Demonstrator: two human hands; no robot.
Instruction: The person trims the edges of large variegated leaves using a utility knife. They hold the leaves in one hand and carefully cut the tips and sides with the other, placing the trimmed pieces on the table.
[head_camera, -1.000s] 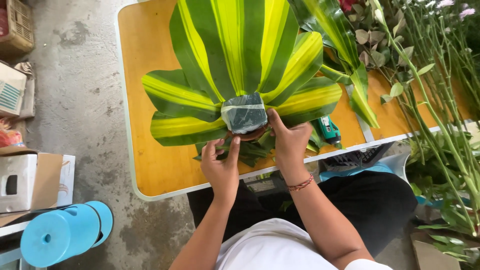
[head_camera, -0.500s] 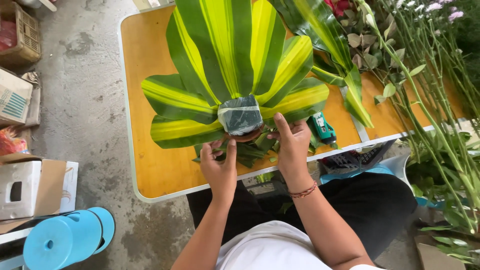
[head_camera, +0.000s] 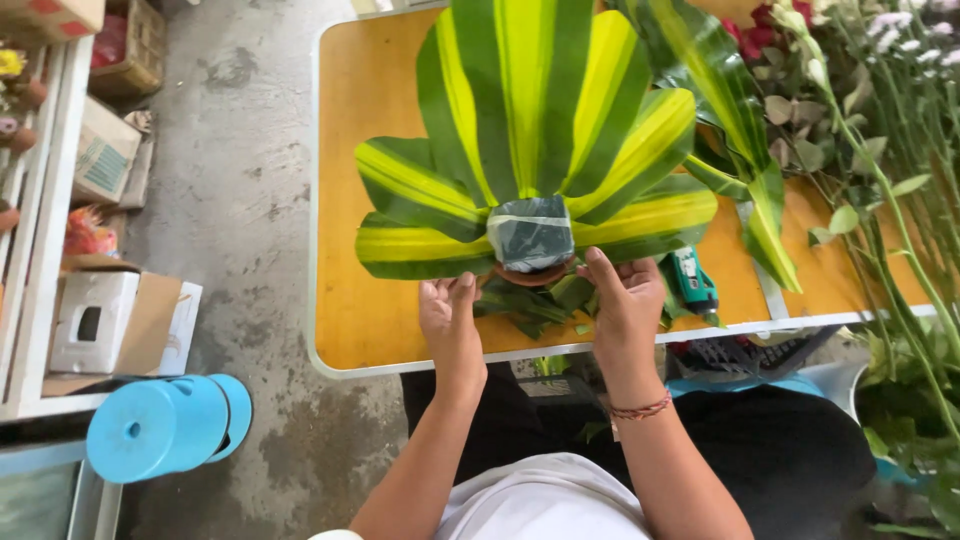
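A fan of long green-and-yellow striped leaves (head_camera: 530, 110) spreads over an orange table (head_camera: 370, 120), stuck into a wrapped dark green foam block (head_camera: 530, 235) on a brown dish. My left hand (head_camera: 452, 318) rests just left of the dish with its fingers together and nothing visibly gripped. My right hand (head_camera: 625, 300) sits at the dish's right side, fingers curled near the lower right leaf. Cut leaf scraps (head_camera: 530, 305) lie between the two hands, below the dish.
A green tool (head_camera: 692, 282) lies right of my right hand. Cut flowers and stems (head_camera: 880, 150) crowd the table's right end. On the concrete floor at left stand a blue stool (head_camera: 165, 428), cardboard boxes (head_camera: 110, 320) and a white shelf (head_camera: 30, 250).
The view has shifted slightly. Both hands have drawn back a little from the foam block toward the table's near edge; the leaf arrangement stays put.
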